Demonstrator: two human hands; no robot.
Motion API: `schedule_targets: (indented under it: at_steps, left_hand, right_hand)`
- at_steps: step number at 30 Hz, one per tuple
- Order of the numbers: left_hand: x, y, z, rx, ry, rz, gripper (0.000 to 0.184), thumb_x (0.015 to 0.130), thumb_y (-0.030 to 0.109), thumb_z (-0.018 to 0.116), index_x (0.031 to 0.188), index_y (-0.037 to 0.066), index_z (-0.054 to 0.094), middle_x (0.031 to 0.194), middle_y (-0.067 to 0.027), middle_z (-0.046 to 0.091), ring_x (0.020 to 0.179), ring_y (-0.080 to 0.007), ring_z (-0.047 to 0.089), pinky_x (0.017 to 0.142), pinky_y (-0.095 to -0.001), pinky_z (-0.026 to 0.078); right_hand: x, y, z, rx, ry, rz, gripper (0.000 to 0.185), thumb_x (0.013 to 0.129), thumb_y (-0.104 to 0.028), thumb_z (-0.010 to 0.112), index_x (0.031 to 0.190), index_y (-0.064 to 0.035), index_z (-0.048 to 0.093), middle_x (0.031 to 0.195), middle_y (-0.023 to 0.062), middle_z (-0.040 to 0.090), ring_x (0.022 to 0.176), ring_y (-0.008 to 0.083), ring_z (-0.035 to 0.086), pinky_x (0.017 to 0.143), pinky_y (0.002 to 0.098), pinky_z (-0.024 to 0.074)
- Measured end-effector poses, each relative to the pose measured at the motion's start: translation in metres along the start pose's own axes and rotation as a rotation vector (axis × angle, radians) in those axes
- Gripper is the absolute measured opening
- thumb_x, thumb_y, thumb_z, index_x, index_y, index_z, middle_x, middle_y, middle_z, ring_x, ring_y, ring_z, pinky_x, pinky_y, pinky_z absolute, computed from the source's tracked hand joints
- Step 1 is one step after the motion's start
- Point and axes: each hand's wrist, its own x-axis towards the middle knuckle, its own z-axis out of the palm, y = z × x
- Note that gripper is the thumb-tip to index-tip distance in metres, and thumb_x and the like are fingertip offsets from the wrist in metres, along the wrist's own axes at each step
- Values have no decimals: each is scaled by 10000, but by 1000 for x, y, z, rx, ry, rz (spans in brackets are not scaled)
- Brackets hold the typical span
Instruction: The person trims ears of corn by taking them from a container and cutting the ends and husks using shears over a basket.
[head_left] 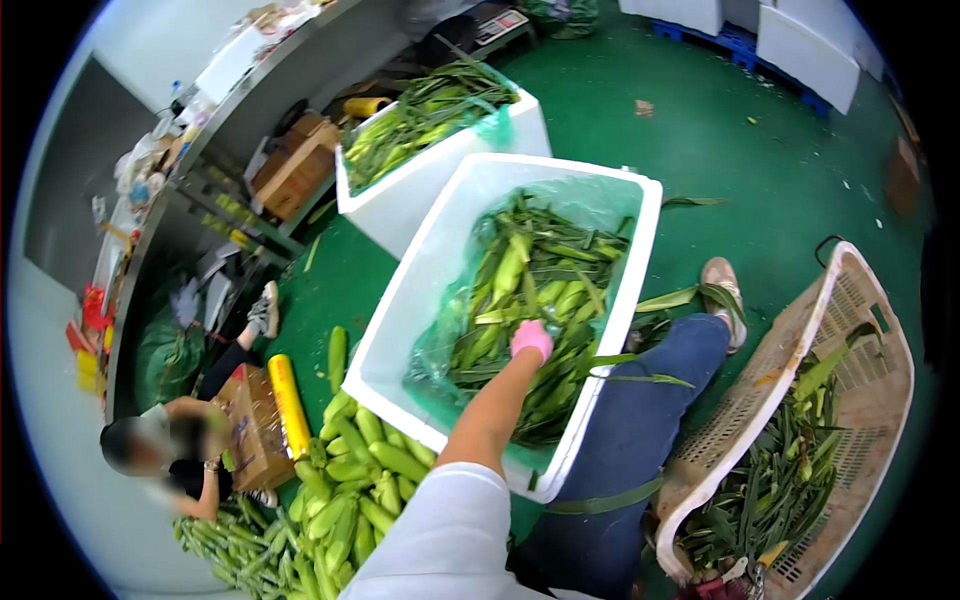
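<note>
Ears of corn (pixel 570 299), green and wrapped in husk, lie jumbled among loose leaves in a white foam box (pixel 412 300) lined with green plastic (pixel 432 372). The person's left hand (pixel 532 342), in a pink glove, reaches down into the middle of this heap, with corn and leaves on all sides. Its fingers point into the leaves and are hidden, so I cannot tell whether they are spread, closed or holding something. The right hand is out of view, and I cannot tell what it does.

A few long leaves (pixel 650 379) hang over the right rim and across the person's jeans (pixel 640 400). The bent leg stands close along that side of the box, between it and a tall plastic crate (pixel 868 375) of stripped leaves (pixel 760 490). Beyond the far end, a second foam box (pixel 405 222) holds more corn and leaves.

At the left, a pile of pale green ears (pixel 345 500) lies on the floor (pixel 590 100) beside the near corner. A yellow roll (pixel 289 405) leans by a carton (pixel 257 425), and another person sits next to it.

One pale ear (pixel 511 270) lies just past the gloved hand, its long axis running away from the wearer and slightly rightward; the other ears point various ways.
</note>
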Motion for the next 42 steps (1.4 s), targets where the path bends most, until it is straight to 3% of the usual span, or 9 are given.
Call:
schedule_targets:
  at_steps: [8, 16, 22, 26, 28, 30, 35, 40, 42]
  left_hand:
    - [14, 22, -31, 374, -236, -70, 436, 873, 268, 709, 1272, 97, 665, 1244, -87, 708, 1131, -247, 681, 926, -411, 546]
    - [-67, -90, -35, -880, -643, -153, 797, 744, 287, 908, 1408, 48, 537, 1221, -125, 684, 1122, -256, 635, 971, -382, 513]
    - [-87, -69, -21, -211, -532, 357, 827, 695, 225, 890, 1393, 8, 504, 1208, -179, 678, 1106, -288, 652, 982, -367, 506]
    - [-116, -33, -127, -871, -320, 190, 603, 836, 171, 811, 1368, 54, 552, 1215, -86, 682, 1063, -208, 660, 974, -361, 522]
    - [-115, -22, -175, -1310, -252, 132, 583, 932, 477, 697, 1334, 87, 536, 1125, -90, 668, 1022, -273, 656, 974, -455, 532]
    - [-164, 34, -244, -1644, -400, 324, 712, 856, 738, 622, 1283, 172, 551, 987, -73, 636, 984, -268, 635, 936, -520, 529]
    - [-289, 179, -292, -1702, -679, 607, 924, 830, 781, 594, 1523, 196, 417, 1248, -98, 591, 1095, -296, 570, 947, -576, 507]
    - [-331, 263, -161, -1587, -1609, 619, 892, 828, 557, 788, 1506, 135, 391, 1285, -85, 562, 1139, -248, 571, 988, -465, 526]
    - [-376, 296, -114, -1397, -1586, 613, 896, 803, 525, 829, 1474, 105, 409, 1242, -71, 567, 1103, -227, 585, 965, -422, 529]
  right_hand:
    - [-12, 9, -7, 55, 88, -26, 567, 956, -434, 635, 1361, -51, 535, 1313, 188, 576, 1198, 364, 555, 1058, 529, 443]
    - [-17, 24, -15, 135, 16, -104, 600, 951, -409, 648, 1408, -50, 501, 1359, 183, 547, 1234, 360, 530, 1086, 520, 424]
    - [-34, 14, -19, 80, -154, -283, 645, 933, -375, 648, 1437, -22, 456, 1366, 187, 545, 1271, 363, 516, 1095, 528, 408]
    - [-67, 15, -46, 41, -251, -403, 676, 921, -352, 649, 1456, -4, 425, 1371, 190, 544, 1295, 365, 506, 1101, 533, 397]
    - [-74, 27, -60, 92, -220, -412, 670, 924, -343, 643, 1456, 3, 427, 1371, 192, 545, 1294, 367, 510, 1099, 532, 397]
    - [-76, 42, -72, 204, -110, -403, 641, 937, -336, 630, 1447, 7, 445, 1369, 194, 549, 1281, 370, 522, 1094, 527, 401]
    - [-69, 36, -59, 89, -205, -443, 617, 912, -272, 642, 1436, 2, 464, 1280, 184, 587, 1206, 341, 569, 1036, 492, 454]
    - [-61, 1, -46, 76, -198, -585, 726, 723, -208, 755, 1377, -16, 505, 1108, 169, 644, 1100, 342, 640, 971, 488, 527]
    - [-71, -20, -64, 19, -169, -553, 744, 774, -85, 733, 1457, -29, 443, 1166, 164, 635, 1080, 304, 653, 978, 459, 526]
